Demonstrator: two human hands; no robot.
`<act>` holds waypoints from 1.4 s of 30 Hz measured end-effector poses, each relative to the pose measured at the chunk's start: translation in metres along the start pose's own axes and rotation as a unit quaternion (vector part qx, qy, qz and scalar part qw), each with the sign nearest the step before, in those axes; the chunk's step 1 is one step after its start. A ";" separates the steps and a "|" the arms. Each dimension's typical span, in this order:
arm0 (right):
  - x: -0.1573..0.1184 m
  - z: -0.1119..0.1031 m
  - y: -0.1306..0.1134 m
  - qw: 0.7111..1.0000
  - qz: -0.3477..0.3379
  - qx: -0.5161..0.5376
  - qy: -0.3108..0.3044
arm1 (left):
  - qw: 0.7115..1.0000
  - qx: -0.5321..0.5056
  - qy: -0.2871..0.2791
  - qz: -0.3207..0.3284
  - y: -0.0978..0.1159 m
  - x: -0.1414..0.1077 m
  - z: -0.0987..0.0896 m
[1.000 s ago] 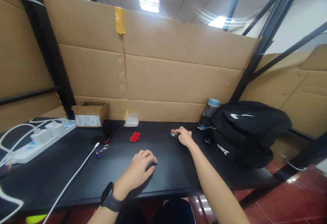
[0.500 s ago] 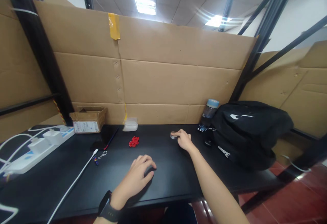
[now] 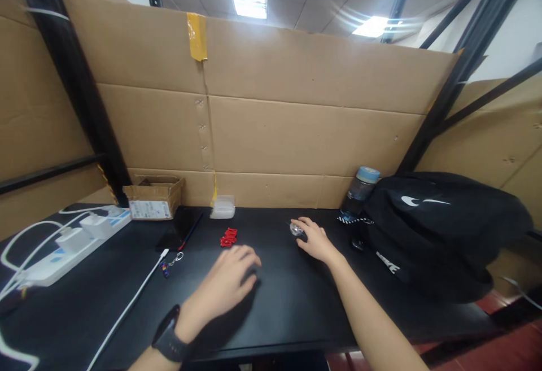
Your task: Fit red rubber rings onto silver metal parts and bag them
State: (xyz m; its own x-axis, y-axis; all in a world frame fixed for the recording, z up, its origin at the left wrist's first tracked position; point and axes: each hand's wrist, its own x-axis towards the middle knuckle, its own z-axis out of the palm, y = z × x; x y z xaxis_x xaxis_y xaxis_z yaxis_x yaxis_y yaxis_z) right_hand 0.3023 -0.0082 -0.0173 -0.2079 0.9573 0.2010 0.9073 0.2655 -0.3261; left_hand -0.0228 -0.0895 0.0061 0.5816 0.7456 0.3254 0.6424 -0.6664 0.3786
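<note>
My right hand (image 3: 314,240) reaches across the black table (image 3: 296,303) and its fingers close around a small silver round object (image 3: 296,228), which looks slightly lifted and tilted. My left hand (image 3: 226,283), with a black watch on the wrist, hovers or rests palm down on the table nearer to me, fingers spread and holding nothing. A small red object (image 3: 228,238) lies a little beyond the left hand.
A black backpack (image 3: 436,230) and a water bottle (image 3: 359,191) stand at the right. A white power strip (image 3: 71,244) with cables, a cardboard box (image 3: 154,197), a dark phone with a pen (image 3: 180,228), a keyring (image 3: 169,263) and a clear plastic case (image 3: 222,207) sit at the left and back. Cardboard walls surround the table.
My right hand has gripped the silver object and tipped it up from the table. My left hand has shifted slightly. The view has moved a little.
</note>
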 end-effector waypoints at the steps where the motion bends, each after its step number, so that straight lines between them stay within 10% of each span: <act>1: 0.004 -0.003 -0.001 1.000 0.003 0.000 -0.019 | 1.000 0.023 0.018 -0.004 -0.012 0.010 -0.012; 5: 0.028 -0.016 -0.007 0.995 0.003 0.002 -0.101 | 0.993 0.093 0.060 -0.034 -0.071 0.048 -0.044; 12: 0.029 -0.002 0.004 0.997 -0.062 0.026 -0.038 | 0.989 0.109 0.063 -0.084 -0.128 0.043 -0.023; 42: 0.028 -0.009 0.015 0.992 -0.075 0.095 -0.022 | 0.991 0.091 0.075 -0.061 -0.140 0.039 -0.018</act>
State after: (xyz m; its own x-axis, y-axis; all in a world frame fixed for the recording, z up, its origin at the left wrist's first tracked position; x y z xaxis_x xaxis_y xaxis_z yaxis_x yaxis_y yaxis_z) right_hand 0.3132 0.0214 -0.0080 -0.3561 0.9080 0.2210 0.7797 0.4190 -0.4653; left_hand -0.0986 0.0335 -0.0188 0.4218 0.8048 0.4175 0.7906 -0.5519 0.2652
